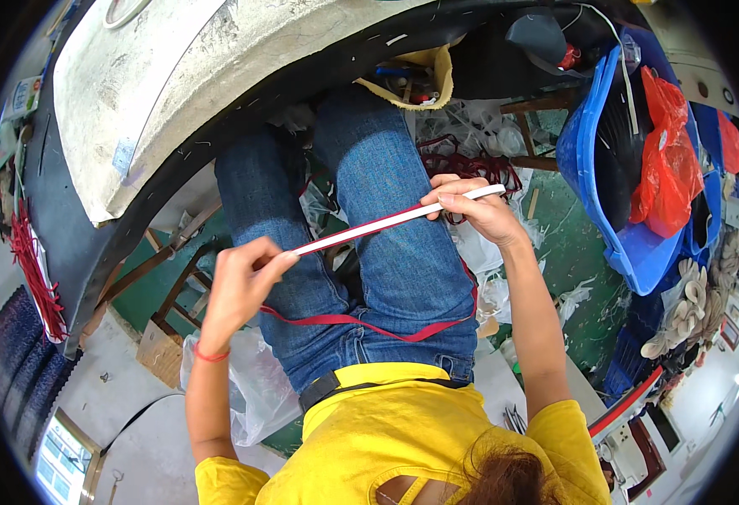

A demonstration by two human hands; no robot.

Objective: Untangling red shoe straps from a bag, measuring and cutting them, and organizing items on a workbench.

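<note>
A narrow white strip (369, 227) with dark red along its edge stretches over my thighs between both hands. My left hand (243, 279) pinches its lower left end between thumb and fingers. Near the other end, my right hand (480, 215) grips the strip, and a short white piece sticks out past the fingers. A dark red ribbon (344, 320) hangs in a loose loop across my lap, running from below my left hand up toward my right. Whether it is one piece with the strip I cannot tell.
A worn pale worktop (154, 93) with a dark rim lies ahead. On the right stands a blue bin (584, 160) holding a red plastic bag (668, 151). Red cords (462, 164) and clear plastic bags (247, 379) lie below. A bundle of red strips (37, 269) hangs at left.
</note>
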